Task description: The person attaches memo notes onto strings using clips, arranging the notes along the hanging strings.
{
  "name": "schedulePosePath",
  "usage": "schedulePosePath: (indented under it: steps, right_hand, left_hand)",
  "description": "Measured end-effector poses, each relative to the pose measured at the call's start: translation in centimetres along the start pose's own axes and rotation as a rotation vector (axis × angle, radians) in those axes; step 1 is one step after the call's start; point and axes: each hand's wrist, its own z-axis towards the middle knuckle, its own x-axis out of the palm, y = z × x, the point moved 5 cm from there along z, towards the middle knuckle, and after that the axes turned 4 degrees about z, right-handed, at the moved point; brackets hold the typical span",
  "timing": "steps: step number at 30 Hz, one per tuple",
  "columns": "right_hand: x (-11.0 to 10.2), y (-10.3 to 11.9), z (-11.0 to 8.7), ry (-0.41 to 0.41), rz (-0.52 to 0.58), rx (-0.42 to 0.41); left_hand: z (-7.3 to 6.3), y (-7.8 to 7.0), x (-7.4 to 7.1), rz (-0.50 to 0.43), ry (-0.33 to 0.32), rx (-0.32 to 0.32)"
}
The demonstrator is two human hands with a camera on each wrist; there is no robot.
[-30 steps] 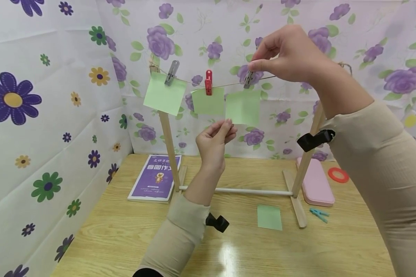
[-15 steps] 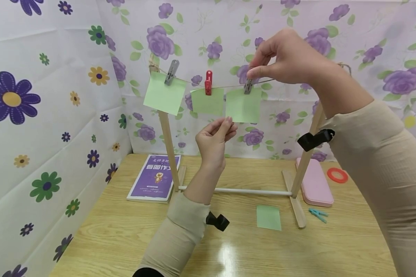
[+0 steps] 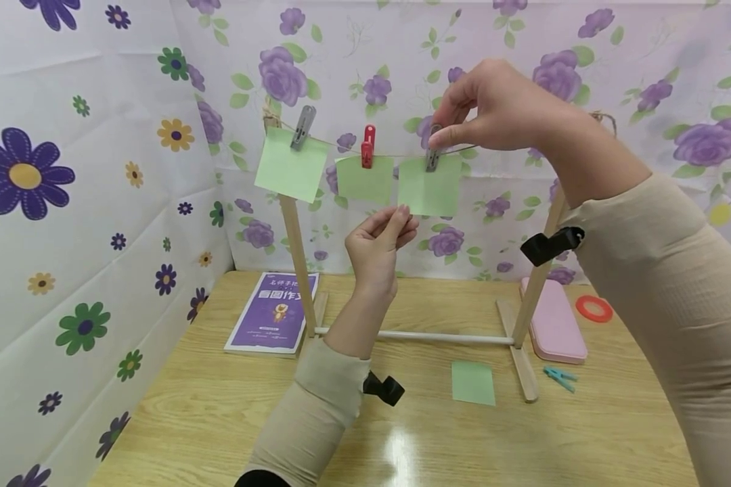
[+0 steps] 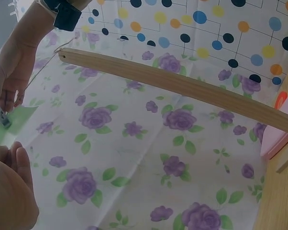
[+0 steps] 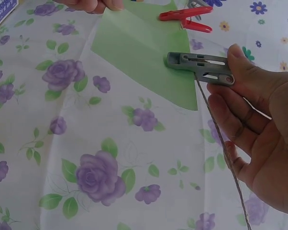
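In the head view my right hand (image 3: 493, 101) pinches the handle end of a grey clothespin (image 3: 432, 161), whose jaws overlap the top edge of a green paper square (image 3: 429, 193) at the twine. My left hand (image 3: 378, 247) pinches that square's lower left corner between thumb and fingers. The right wrist view shows the clothespin (image 5: 199, 67) straddling the twine (image 5: 225, 148) with its tip over the paper. Left of it hang two more green squares, one under a red clothespin (image 3: 367, 149), the other under a grey clothespin (image 3: 302, 128).
The twine runs between two wooden posts (image 3: 295, 250) joined low by a white rod (image 3: 445, 336). On the table lie a purple book (image 3: 271, 314), a green paper square (image 3: 472, 383), a blue clothespin (image 3: 560, 377), a pink case (image 3: 554, 321) and a red ring (image 3: 603, 316).
My right hand and the grey clothespin have shifted slightly down and left, so the clothespin's tip now sits lower over the paper's top edge. My left hand stays almost still.
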Motion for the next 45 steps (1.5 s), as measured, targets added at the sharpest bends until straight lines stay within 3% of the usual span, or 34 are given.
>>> schedulePosePath:
  steps: [12, 34, 38, 45]
  right_hand:
    - [-0.1, -0.4, -0.1, 0.068, 0.046, 0.086]
    - [0.2, -0.6, -0.2, 0.026, 0.063, 0.089]
    - [0.1, -0.6, -0.3, -0.063, 0.064, 0.038]
    - [-0.9, 0.0, -1.5, -0.382, 0.110, -0.079]
  left_hand:
    - [0.1, 0.2, -0.1, -0.020, 0.002, 0.009]
    - [0.2, 0.5, -0.2, -0.019, 0.021, -0.003]
    - [0.2, 0.9, -0.1, -0.005, 0.019, -0.026]
    - [0.2, 1.3, 0.0, -0.006, 0.017, -0.054]
